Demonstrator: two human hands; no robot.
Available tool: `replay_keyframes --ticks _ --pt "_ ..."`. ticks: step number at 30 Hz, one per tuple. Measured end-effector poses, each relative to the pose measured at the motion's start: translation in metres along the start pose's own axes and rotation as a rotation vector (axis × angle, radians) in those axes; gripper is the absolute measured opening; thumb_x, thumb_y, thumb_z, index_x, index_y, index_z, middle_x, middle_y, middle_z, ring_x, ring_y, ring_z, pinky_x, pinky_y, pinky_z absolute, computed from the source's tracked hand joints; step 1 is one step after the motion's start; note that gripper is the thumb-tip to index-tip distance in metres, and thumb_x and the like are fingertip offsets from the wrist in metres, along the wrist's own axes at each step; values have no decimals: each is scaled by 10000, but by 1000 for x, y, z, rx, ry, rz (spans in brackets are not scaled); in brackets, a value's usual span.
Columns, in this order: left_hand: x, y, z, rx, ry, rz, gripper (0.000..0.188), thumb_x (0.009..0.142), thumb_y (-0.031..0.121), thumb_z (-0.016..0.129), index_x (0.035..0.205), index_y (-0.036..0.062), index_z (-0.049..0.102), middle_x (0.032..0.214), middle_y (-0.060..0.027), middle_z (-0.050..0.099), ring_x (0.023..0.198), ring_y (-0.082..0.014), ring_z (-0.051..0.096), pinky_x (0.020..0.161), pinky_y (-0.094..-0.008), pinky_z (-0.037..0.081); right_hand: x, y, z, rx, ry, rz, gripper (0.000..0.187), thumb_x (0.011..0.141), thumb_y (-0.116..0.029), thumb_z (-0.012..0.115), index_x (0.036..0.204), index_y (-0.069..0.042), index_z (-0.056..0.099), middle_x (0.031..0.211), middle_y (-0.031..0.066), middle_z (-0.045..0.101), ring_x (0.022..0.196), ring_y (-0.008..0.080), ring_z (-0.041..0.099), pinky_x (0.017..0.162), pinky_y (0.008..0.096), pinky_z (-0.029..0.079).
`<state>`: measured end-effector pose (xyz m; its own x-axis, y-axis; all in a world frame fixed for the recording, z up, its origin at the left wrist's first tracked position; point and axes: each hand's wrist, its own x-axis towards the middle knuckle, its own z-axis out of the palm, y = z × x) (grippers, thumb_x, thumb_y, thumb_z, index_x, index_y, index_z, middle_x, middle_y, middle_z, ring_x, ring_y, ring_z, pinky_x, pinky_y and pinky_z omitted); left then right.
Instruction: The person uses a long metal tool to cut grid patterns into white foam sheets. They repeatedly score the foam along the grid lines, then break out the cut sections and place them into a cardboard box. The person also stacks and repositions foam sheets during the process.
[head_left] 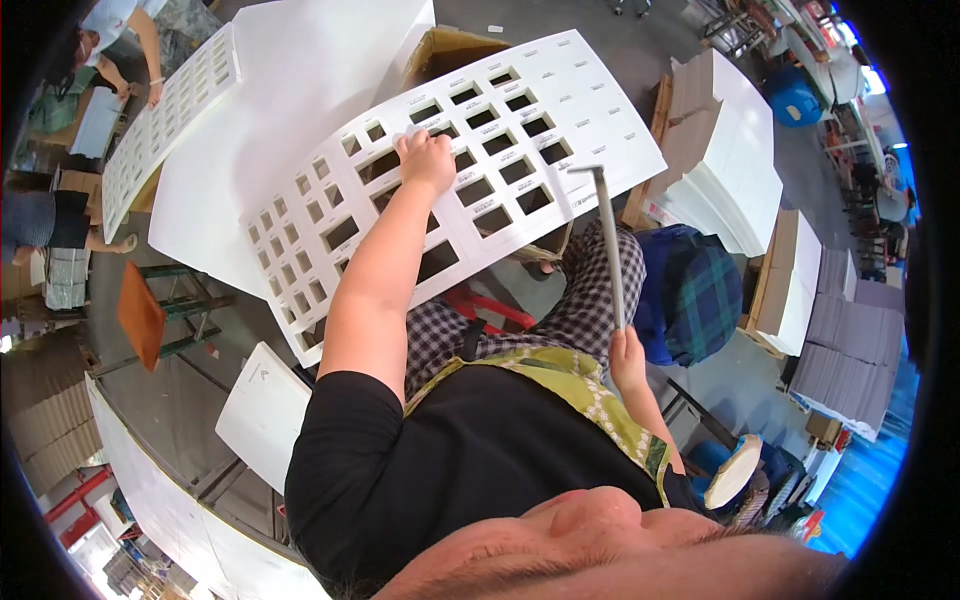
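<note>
A large white sheet of board (pixel 600 120) with rows of rectangular cut-outs slants across my lap, above an open cardboard box. My left hand (pixel 427 160) is on the middle of this board, its fingers curled closed at the edge of a cut-out; the fingertips are partly hidden. At the board's right end the openings give way to small printed marks on solid surface. In my right hand (pixel 628 360) is a slim hammer (pixel 608 240), gripped low on its long grey handle. Its narrow head is raised beside the board's right edge.
Behind the board lie larger white sheets (pixel 270 90) and the cardboard box (pixel 450 50). Stacks of white board (pixel 725 150) stand on pallets at right, near a plaid-covered seat (pixel 690 295). At upper left another person (pixel 145 45) handles a similar cut-out sheet (pixel 170 125).
</note>
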<state>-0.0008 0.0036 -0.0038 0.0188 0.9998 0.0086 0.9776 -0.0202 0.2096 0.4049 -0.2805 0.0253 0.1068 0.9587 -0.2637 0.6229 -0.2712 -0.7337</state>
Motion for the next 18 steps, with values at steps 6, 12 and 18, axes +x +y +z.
replay_keyframes --ticks 6,12,18 --pt "-3 -2 1 24 13 15 183 853 248 551 971 116 599 1016 -51 652 1157 -222 454 1014 -524 232 -9 -12 -15 240 154 -405 300 972 -314 407 875 -40 481 597 33 463 520 150 447 493 288 372" --pt "7 1 -9 51 -134 -13 219 839 239 562 1004 106 617 1059 -61 659 1185 -230 447 1010 -533 240 2 -18 -6 84 22 12 267 983 -300 433 912 -45 468 630 66 508 535 183 492 496 311 388" --pt "19 10 -22 182 -260 -24 274 799 281 621 1029 134 649 1086 -45 658 1174 -233 463 965 -508 311 105 -17 -46 359 472 -98 180 905 -139 594 786 -99 465 606 -40 447 418 38 356 373 210 277"
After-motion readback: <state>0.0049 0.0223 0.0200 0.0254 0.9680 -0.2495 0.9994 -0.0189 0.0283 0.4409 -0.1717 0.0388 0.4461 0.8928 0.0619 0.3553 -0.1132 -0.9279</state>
